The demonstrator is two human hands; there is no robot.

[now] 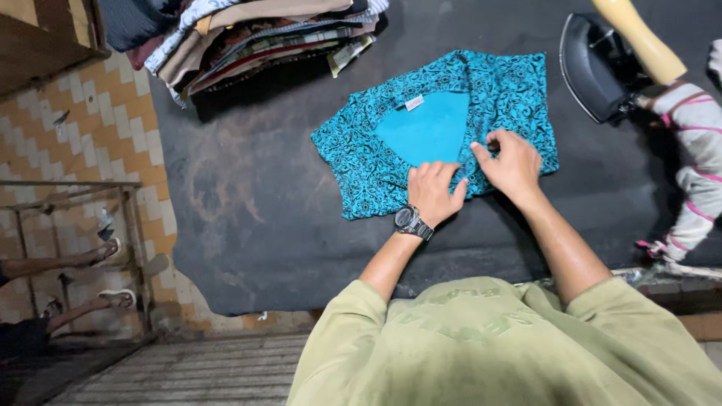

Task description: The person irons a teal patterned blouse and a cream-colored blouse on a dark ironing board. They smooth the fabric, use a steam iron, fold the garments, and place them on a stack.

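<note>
Garment (496,94), turquoise patterned, folded, centre of dark table (248,203). Left hand (432,192) curled, pressing near fold; right hand (514,162) pinching cloth edge. Iron (598,68) at right edge; folded clothes stack (248,34) at far edge.

Just one head cam, looking steeply down from close above, table (248,225) stretching out beyond the fingers (481,146).

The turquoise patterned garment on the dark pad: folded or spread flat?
Partly folded: the garment is a compact shape, plain inner side showing, left hand and right hand pressing its near edge.
</note>
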